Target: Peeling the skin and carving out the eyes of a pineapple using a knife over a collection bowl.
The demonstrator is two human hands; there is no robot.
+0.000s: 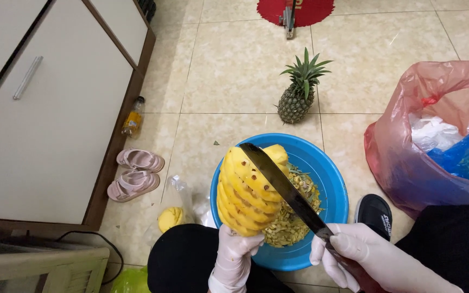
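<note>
My left hand [234, 255] grips the peeled pineapple [248, 190] from below, long axis upright, over the blue basin [332, 184]. My right hand [354, 252] is closed on the knife [283, 187]; the blade crosses the fruit diagonally, touching it. The handle and fruit base are hidden by gloves.

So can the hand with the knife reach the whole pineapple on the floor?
Probably not from here. The right hand holds the knife, and the whole pineapple stands well beyond the blue basin, which sits in between.
</note>
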